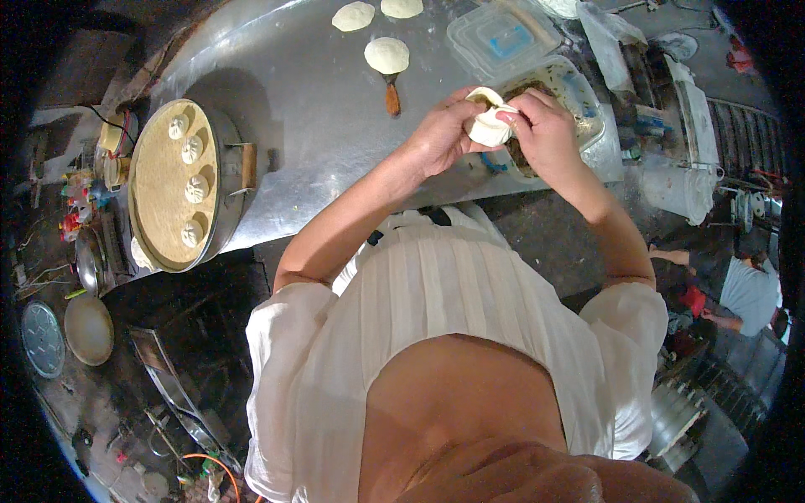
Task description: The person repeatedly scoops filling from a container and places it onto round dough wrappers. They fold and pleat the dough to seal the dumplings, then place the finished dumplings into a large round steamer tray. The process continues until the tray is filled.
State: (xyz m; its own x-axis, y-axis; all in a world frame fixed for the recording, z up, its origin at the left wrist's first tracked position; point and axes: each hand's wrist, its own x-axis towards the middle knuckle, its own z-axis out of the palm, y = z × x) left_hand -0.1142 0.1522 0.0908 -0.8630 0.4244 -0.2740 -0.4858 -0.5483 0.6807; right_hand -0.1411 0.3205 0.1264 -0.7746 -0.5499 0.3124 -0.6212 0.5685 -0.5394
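A dough wrapper with dark filling point(489, 129) rests in my left hand point(440, 135), its edge partly gathered. The fingers of my right hand point(546, 129) pinch the wrapper's rim from the right. Below and behind my right hand is a clear plastic tub point(591, 126) of dark, greenish filling. Flat dough rounds lie farther up the metal table; one point(387, 55) covers the end of a wooden-handled tool point(392, 99). At the left, a round steamer point(221, 207) holds several pleated buns, one of them point(197, 188) near its right side.
A clear plastic lid point(497, 44) lies beyond the tub. The metal table's point(295, 204) near edge runs in front of me. A white bucket point(676, 185) stands to the right. Another person point(748, 292) is at the far right. Pans stand at the left.
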